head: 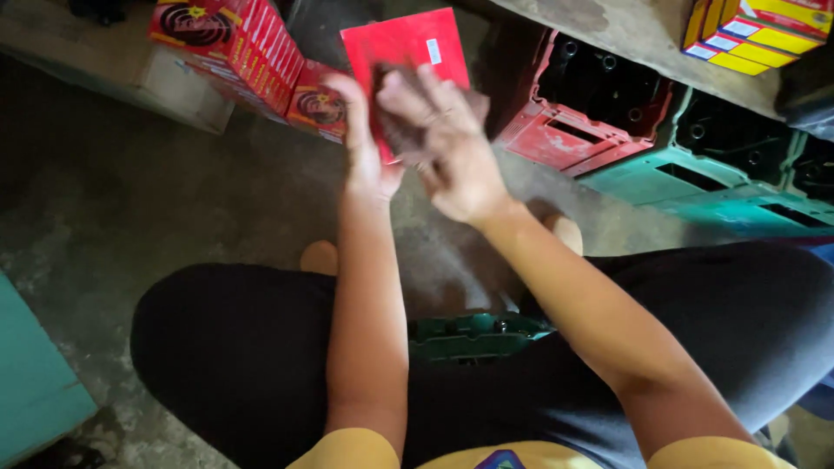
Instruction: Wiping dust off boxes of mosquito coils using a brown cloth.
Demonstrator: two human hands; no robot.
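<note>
My left hand [365,143] grips a flat red box [401,48] by its lower left side and holds it upright in front of me. My right hand [443,139] presses a dark brown cloth [401,130] against the face of the box, fingers spread over it. The motion blurs the cloth and fingers. Both forearms reach forward over my knees in dark trousers.
A stack of red printed boxes [234,43] stands at the back left on the concrete floor. A red crate [578,113] and green crates [721,174] sit under a shelf at the right. Yellow and red boxes [756,30] lie on the shelf. A green crate [469,334] is between my legs.
</note>
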